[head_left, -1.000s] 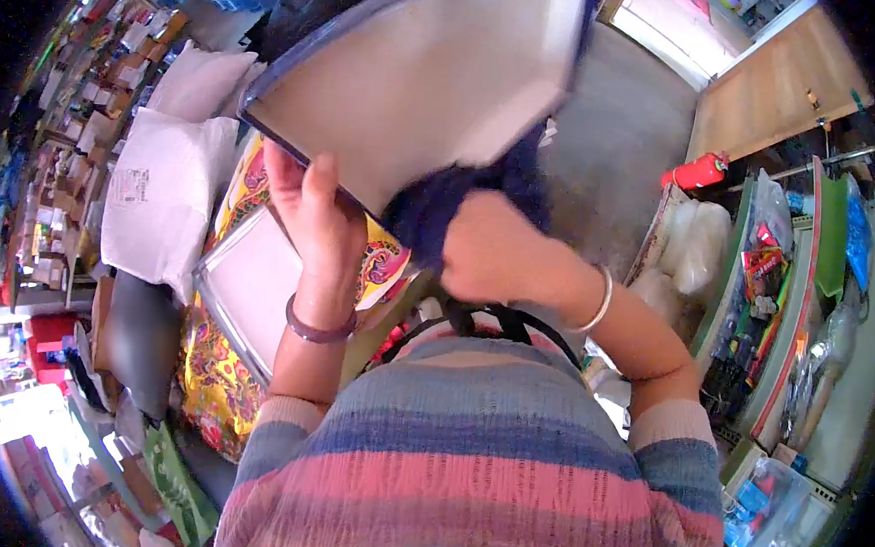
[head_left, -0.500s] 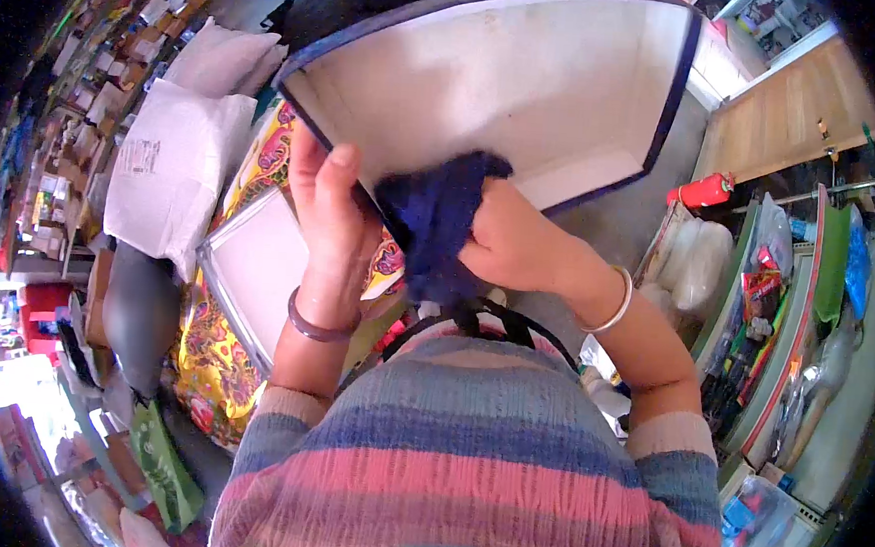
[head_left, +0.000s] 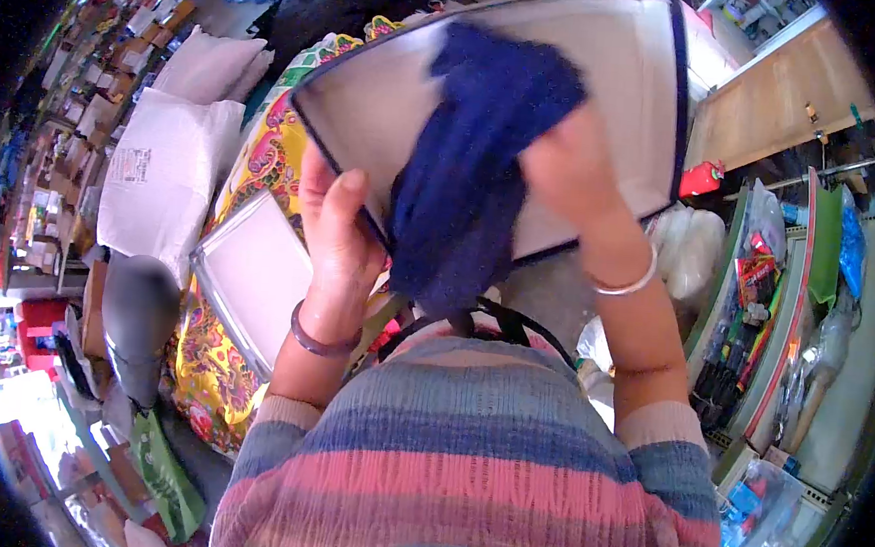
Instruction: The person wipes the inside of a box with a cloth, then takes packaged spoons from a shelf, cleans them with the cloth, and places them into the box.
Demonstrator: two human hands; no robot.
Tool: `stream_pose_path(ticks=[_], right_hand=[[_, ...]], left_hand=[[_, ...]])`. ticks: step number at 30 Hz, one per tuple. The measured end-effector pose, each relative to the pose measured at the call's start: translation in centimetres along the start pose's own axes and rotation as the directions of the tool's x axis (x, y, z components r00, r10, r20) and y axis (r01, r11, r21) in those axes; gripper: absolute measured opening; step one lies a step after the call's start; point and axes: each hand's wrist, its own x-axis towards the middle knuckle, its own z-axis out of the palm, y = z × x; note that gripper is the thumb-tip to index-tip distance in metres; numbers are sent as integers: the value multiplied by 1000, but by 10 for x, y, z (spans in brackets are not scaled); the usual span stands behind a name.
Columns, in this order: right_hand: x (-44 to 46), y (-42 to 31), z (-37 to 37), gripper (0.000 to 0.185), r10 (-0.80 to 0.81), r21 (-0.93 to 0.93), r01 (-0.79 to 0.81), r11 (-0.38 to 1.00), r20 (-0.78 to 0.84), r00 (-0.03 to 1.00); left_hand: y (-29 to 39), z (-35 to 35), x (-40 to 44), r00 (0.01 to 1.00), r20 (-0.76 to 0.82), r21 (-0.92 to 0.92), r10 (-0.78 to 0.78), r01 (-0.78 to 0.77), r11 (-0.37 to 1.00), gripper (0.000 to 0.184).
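My left hand (head_left: 338, 222) grips the near left edge of a large shallow box lid (head_left: 619, 94), white inside with a dark blue rim. The lid is tilted, its inside facing me. My right hand (head_left: 576, 172), blurred by motion, holds a dark navy cloth (head_left: 475, 155) bunched against or just over the lid's inner face. Loose folds of the cloth hang down toward my chest and cover the lid's near edge.
A smaller white tray with a grey rim (head_left: 252, 282) lies on yellow floral fabric (head_left: 214, 360) at left. White packages (head_left: 168, 172) rest behind it. At right, shelves (head_left: 755, 323) hold bagged goods, and a wooden board (head_left: 769, 93) stands beyond.
My right hand has moved up and to the right, carrying the cloth farther across the lid's inside. The cloth is spread out more. The lid has tipped slightly; my left hand keeps its grip.
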Motion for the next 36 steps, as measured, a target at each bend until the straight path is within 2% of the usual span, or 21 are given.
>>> stream_pose_path(ticks=[3,5,7,9,11,12,13,14,15,16,17,19,20,21,22,23,25,28,29,31,36], right_hand=[[2,24,-30,35,308,-68,-343,937,-304,901],[1,11,-24,33,359,-168,-428,888,-329,874],[-19,18,9,31,20,-548,-49,835,-58,998],[-33,-17,42,28,256,9,-260,966,141,956],[-33,-16,51,26,113,97,-142,985,260,959],[-30,-15,43,22,190,118,-222,968,237,953],[-29,-1,35,20,229,-233,-171,957,254,940],[-27,3,33,9,140,-157,-163,974,-145,979],[-27,32,18,15,244,-191,-288,938,-222,944],[-13,30,-10,32,352,-203,-403,893,-245,903],[-11,52,-20,33,361,-140,-439,887,-381,851],[-6,46,-11,34,380,-68,-441,895,-404,832],[-17,56,8,31,428,-122,-483,867,-312,848],[-14,24,17,26,557,-211,-549,809,-26,830],[-27,12,53,23,172,50,-169,984,-68,983],[-26,7,57,27,323,280,-352,893,146,935],[-25,-8,57,29,452,606,-571,555,357,818],[-24,-3,55,35,437,907,-411,-86,405,803],[-21,-1,52,38,394,906,-376,-194,423,816],[-15,2,45,45,307,865,-302,-400,437,846],[-14,17,44,49,285,824,-262,-503,444,849]], left_hand=[[9,-4,-6,1000,-21,-29,-4,3,1000,51],[5,-1,-6,1000,-19,-14,1,-2,1000,50],[-2,0,-3,1000,-9,-11,2,-2,1000,49],[-8,-1,-2,995,-84,-19,-47,45,999,49],[-7,-5,-2,997,-80,-46,-14,10,999,47],[-6,-6,-2,994,-103,-14,-37,36,999,47],[-5,-7,-3,990,-131,17,-54,56,998,47],[-1,-10,-5,991,-120,-32,-59,56,998,47],[4,-12,-8,992,-106,-81,-67,58,995,47],[7,-6,-9,976,-212,97,-47,69,993,51],[6,-5,-12,974,-222,105,-41,65,992,52],[3,-2,-13,973,-227,123,-36,65,990,55],[2,0,-10,985,-171,131,-3,25,991,54],[0,-1,-6,985,-169,80,-38,53,995,50],[0,-4,-3,982,-176,30,-72,79,996,45],[1,-8,2,978,-180,-13,-100,100,995,42],[-1,-14,10,982,-182,-4,-49,49,999,39],[-2,-31,26,974,-217,-6,-56,55,998,39],[-2,-39,29,966,-254,7,-56,60,998,39],[-4,-55,36,947,-315,29,-61,73,997,39],[-12,-84,39,911,-405,114,71,-27,993,40]])
